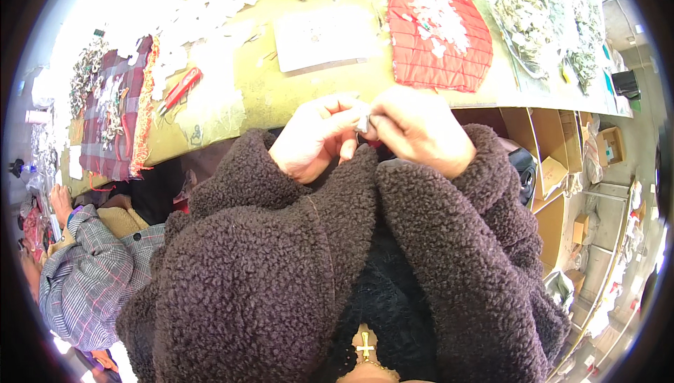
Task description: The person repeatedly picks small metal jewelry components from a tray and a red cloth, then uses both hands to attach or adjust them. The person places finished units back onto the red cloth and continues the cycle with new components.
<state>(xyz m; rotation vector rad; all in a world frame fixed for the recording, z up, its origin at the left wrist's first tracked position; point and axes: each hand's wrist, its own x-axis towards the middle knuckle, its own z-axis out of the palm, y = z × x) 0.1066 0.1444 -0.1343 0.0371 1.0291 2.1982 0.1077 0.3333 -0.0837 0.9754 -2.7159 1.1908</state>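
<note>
My left hand [314, 137] and right hand [421, 130] pinch one small shiny piece [364, 124] together, near the bench [267, 88] edge with the red cloth [437, 32].

My worktable [267, 95], olive-yellow top: red quilted cloth [439, 39], pale flat card [323, 39], red-handled snips [180, 89], plaid cloth [112, 116], heaps of small pale pieces [540, 11].

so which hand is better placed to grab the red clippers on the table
Left, probably. The red clippers lie on the table's left side, nearer the left hand. The right hand sits farther away and pinches the small silvery piece both hands meet on.
</note>
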